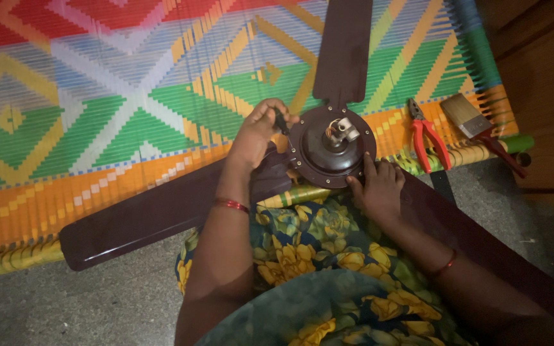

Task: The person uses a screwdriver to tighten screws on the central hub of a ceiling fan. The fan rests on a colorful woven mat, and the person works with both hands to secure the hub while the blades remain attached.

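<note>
Here, maroon ceiling fan point(331, 150), three blades; left hand point(259, 131) grip clamped on screwdriver point(281, 122), right hand point(377, 187) fingers apart, steadying motor hub.

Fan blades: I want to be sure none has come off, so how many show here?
3. One blade points up over the woven mat, one runs lower left, one lower right, partly behind the right arm. None seems hidden.
</note>
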